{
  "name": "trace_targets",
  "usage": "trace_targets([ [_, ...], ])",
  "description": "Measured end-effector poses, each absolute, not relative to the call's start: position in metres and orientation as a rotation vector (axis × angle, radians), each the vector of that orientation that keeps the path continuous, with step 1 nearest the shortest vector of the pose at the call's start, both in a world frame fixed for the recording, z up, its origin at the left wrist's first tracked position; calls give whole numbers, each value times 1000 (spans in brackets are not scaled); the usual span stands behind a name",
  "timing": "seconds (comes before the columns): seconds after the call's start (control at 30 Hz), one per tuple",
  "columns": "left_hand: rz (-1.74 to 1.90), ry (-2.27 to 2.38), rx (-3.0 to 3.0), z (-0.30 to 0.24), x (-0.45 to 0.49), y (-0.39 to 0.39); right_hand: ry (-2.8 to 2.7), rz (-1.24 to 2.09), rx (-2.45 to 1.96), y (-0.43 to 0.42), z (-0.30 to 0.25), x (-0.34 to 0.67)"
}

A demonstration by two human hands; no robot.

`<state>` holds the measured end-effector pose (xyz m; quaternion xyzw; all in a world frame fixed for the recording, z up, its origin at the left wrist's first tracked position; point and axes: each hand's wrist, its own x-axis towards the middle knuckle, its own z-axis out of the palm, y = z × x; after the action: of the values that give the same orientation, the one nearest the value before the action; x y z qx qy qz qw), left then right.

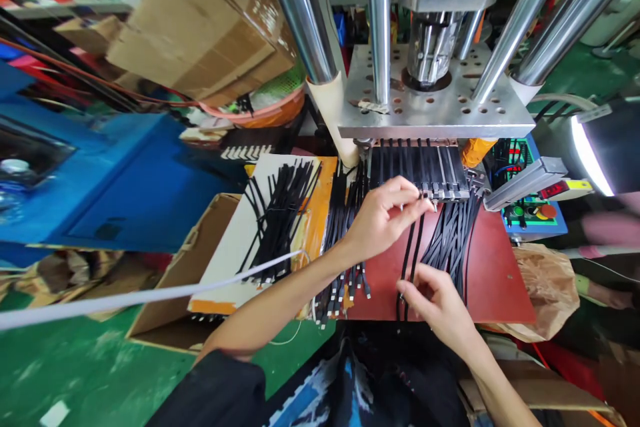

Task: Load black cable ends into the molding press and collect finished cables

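Factory workshop: metal press [435, 117], green floor [90, 353]

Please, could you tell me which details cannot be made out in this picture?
All in the head view:
- Left front of the fixture: hidden by the left hand.
- Fixture's rear: hidden by the metal plate.
- Right hand's grip on the black cables: hidden by its own curled fingers.
- Red display: digits too small.
- Plastic bottle: cut off by the left edge.

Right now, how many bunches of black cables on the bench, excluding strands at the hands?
3: left bunch on the white board, middle bunch partly hidden by the left forearm, right bunch on the red board. More may be hidden.
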<state>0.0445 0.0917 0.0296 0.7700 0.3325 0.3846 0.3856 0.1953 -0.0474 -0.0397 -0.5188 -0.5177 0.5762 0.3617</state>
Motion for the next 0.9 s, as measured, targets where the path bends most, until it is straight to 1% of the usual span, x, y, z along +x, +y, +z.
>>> trace_targets([
  [0.07,1029,918,2019,24,54,117,-1384,1677,-1316,-50,-37,209],
  [0.13,977,959,2131,16,67,145,-1480,1667,-1347,-39,-24,234],
  [0.2,872,1032,2260,9,83,172,-1609,1471,-1419,-11,-6,266],
  [0.3,783,1233,2318,1,106,203,-1732,1102,-1490,54,14,308],
  [0.33,791,1317,2284,-1,111,209,-1735,1015,-1492,77,17,317],
  [0.4,853,1435,2189,-4,113,212,-1731,941,-1465,120,14,328],
  [0.47,933,1359,2194,-8,105,206,-1759,949,-1415,152,5,332],
  [0.53,944,1042,2384,-11,92,192,-1811,952,-1377,172,-4,331],
  [0.6,826,660,2655,-14,79,178,-1835,941,-1375,181,-11,330],
  [0.67,637,439,2870,-16,72,168,-1846,905,-1386,184,-15,328],
  [0.77,454,488,3018,-16,74,160,-1852,787,-1392,185,-18,324],
  [0.9,385,703,3105,-13,86,150,-1782,741,-1363,185,-24,323],
])
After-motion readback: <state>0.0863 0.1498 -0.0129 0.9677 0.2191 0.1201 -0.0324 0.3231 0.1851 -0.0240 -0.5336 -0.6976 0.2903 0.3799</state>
